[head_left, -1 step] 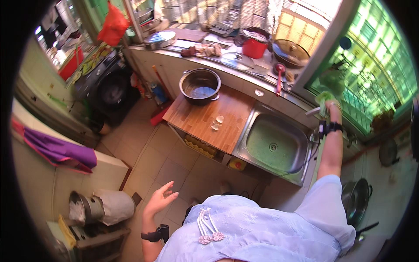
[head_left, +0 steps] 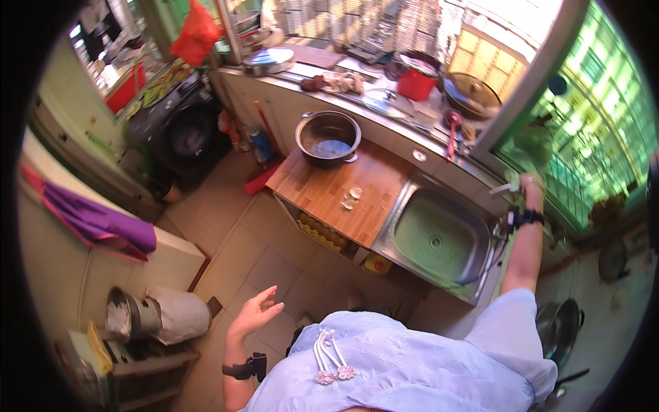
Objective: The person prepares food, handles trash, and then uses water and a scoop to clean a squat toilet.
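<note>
My left hand (head_left: pixel 256 312) hovers over the floor tiles, empty, thumb and fingers apart. My right arm reaches out to the window side, beyond the right end of the sink (head_left: pixel 439 240). There my right hand (head_left: pixel 531 185) is closed next to a short white spout-like piece (head_left: pixel 503 188). Something pale green and white shows at its fingers; I cannot make out what it is. Each wrist wears a black band. On the wooden worktop (head_left: pixel 302 182) stand a metal pot (head_left: pixel 328 141) and two small pale round pieces (head_left: pixel 352 198).
Along the sill lie a red pot (head_left: pixel 415 86), a large lidded pan (head_left: pixel 473 95) and a red-handled ladle (head_left: pixel 452 134). A dark washing machine (head_left: pixel 185 134) stands at the far left. Pans hang on the right wall. A stool with bundles (head_left: pixel 147 371) stands near left.
The view has shifted, so the room sits slightly farther right and lower. Less of the green material shows at my right hand. My left hand has hardly moved.
</note>
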The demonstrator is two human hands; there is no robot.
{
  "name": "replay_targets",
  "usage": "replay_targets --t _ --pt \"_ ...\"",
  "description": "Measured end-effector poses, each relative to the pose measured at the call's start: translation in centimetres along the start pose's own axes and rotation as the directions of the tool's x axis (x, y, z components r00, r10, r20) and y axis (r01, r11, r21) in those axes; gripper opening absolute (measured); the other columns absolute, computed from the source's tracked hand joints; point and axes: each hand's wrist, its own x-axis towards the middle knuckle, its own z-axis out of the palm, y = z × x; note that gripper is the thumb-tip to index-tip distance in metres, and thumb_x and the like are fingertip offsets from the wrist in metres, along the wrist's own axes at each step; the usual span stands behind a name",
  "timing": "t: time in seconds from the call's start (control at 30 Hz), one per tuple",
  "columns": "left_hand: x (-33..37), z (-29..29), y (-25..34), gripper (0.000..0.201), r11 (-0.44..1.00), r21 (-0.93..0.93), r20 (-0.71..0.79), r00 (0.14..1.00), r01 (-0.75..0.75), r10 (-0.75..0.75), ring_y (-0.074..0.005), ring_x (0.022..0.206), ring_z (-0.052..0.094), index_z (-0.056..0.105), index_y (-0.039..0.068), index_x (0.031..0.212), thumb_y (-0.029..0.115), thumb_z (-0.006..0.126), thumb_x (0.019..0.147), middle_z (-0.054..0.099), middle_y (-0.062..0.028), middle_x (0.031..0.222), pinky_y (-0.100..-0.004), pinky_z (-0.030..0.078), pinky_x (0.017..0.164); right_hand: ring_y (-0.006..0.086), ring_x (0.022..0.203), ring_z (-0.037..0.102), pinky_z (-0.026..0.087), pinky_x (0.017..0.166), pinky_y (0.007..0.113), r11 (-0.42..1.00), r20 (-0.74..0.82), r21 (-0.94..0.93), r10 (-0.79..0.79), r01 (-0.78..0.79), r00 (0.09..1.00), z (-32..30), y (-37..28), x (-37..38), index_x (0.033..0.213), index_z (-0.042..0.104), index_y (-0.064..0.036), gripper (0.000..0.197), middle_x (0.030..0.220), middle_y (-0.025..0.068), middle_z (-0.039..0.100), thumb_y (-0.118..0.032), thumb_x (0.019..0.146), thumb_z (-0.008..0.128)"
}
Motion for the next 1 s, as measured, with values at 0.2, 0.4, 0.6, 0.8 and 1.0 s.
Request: replay_targets --t 0.2,0.4,0.6,0.8,1.0 --pt "-4.3 0.8 -5.1 0.068 0.990 0.037 -0.015 0.991 0.135 -0.135 -0.0264 0.110 0.054 0.037 0.006 0.135 0.045 0.059 0.084 0.043 -0.0203 0.133 -0.0356 0.044 0.091 0.0308 0.070 0.061 0.049 0.057 0.038 0.964 -0.414 0.125 -0.166 0.236 0.895 -3.4 -5.6 -7.2 0.103 0.061 -0.0099 0.035 0.085 0.0158 0.061 -0.029 0.075 0.062" --pt "-10.1 0.4 -7.7 0.066 0.988 -0.090 -0.235 0.962 0.124 -0.142 -0.0246 0.110 0.054 0.035 0.007 0.137 0.042 0.059 0.085 0.046 -0.0187 0.130 -0.0339 0.044 0.091 0.0378 0.086 0.062 0.050 0.072 0.046 0.675 -0.002 0.447 -0.655 0.587 0.755 -4.4 -24.0 -20.9 0.105 0.058 -0.0018 0.048 0.097 0.0202 0.063 -0.038 0.074 0.062" --pt "-19.3 -1.2 -12.9 0.071 0.968 -0.237 -0.439 0.879 0.083 -0.183 -0.0286 0.111 0.053 0.036 0.003 0.135 0.047 0.059 0.084 0.045 -0.0224 0.130 -0.0363 0.045 0.091 0.0279 0.093 0.062 0.037 0.093 0.046 0.108 0.343 0.394 -0.939 0.913 -0.037 -6.4 -36.7 -43.8 0.126 0.045 -0.0080 0.063 0.102 0.0116 0.064 -0.046 0.077 0.058" --pt "-32.7 -3.6 -21.7 0.069 0.911 -0.327 -0.573 0.714 0.251 -0.402 -0.0274 0.105 0.057 0.039 0.002 0.133 0.045 0.060 0.083 0.052 -0.0218 0.123 -0.0348 0.047 0.087 0.0274 0.101 0.058 0.040 0.087 0.043 -0.526 0.172 0.481 -0.728 0.702 -0.664 -8.3 -39.9 -65.7 0.126 0.044 -0.0092 0.063 0.108 0.0128 0.062 -0.047 0.078 0.058" --pt "-43.9 -3.6 -27.6 0.063 0.829 -0.484 -0.663 0.501 0.280 -0.556 -0.0296 0.111 0.054 0.039 0.003 0.133 0.040 0.058 0.086 0.052 -0.0214 0.124 -0.0343 0.045 0.088 0.0302 0.099 0.058 0.041 0.087 0.043 -0.755 0.136 0.471 -0.450 0.457 -0.883 -11.6 -41.6 -82.8 0.126 0.043 -0.0094 0.060 0.106 0.0126 0.062 -0.048 0.082 0.056"
